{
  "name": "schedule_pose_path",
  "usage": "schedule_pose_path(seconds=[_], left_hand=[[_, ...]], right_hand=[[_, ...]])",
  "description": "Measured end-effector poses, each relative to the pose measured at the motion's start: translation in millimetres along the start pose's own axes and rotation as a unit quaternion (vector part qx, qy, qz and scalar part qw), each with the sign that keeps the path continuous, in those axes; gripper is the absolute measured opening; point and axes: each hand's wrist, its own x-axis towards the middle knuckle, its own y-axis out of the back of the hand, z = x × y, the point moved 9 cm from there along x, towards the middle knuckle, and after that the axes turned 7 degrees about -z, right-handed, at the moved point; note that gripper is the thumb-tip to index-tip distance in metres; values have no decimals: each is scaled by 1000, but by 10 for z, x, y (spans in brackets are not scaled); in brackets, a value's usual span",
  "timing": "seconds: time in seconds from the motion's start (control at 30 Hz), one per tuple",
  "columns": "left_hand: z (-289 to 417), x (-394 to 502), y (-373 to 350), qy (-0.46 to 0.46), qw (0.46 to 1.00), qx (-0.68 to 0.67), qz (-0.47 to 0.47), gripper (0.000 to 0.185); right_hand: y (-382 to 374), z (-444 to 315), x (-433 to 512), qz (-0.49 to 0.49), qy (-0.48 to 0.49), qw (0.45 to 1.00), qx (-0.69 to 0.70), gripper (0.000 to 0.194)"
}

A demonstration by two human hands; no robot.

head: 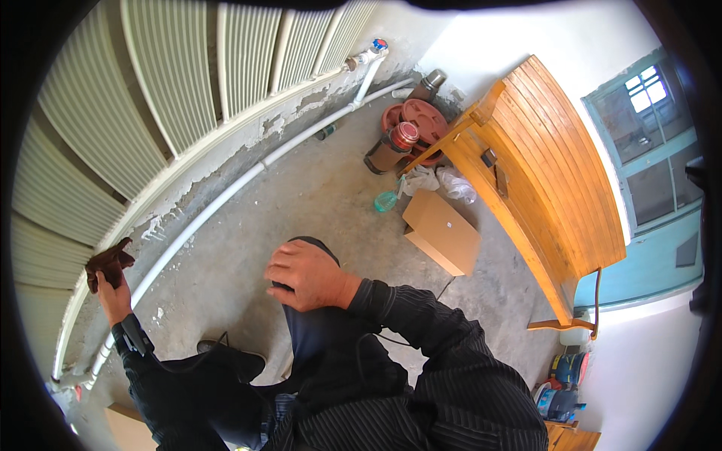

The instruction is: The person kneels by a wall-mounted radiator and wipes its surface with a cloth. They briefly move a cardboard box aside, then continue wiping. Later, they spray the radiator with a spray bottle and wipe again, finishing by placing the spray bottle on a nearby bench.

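Note:
My left hand [114, 296] is reaching out to the left and pinches a dark brown cloth [111, 265]. The cloth lies against the lower end of a cream ribbed radiator [169, 79], near its bottom rail. My right hand [313, 276] rests over my bent knee, its fingers curled down over the dark trouser fabric [307, 327]. I see no object in that hand, though its palm is hidden. A white pipe [208, 211] runs along the wall below the radiator, close to my left wrist.
A cardboard box [443, 231], plastic bags [457, 185] and a green plastic bottle [386, 201] lie on the concrete floor [237, 259]. Vacuum flasks [392, 147] and reddish plastic lids [426, 121] fill the corner. A wooden bench [555, 169] stands right; water jugs [558, 403] sit lower right.

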Motion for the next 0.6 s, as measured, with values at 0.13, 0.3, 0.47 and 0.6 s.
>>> schedule_pose_path(seconds=[0.13, 0.3, 0.47, 0.6], left_hand=[[-91, -13, -152, 7, 997, 58, -49, 32], [-181, 11, -274, 18, 993, 4, -119, 33], [-124, -29, -280, -1, 997, 44, -68, 35], [-60, -99, -362, -4, 995, 69, -75, 37]], right_hand=[[31, 54, -9, 10, 3, 999, 35, 23], [112, 115, -22, 44, 12, 996, 80, 22], [229, 328, -145, 81, -5, 987, 141, 18], [300, 959, -537, 151, -111, 964, 187, 18]])
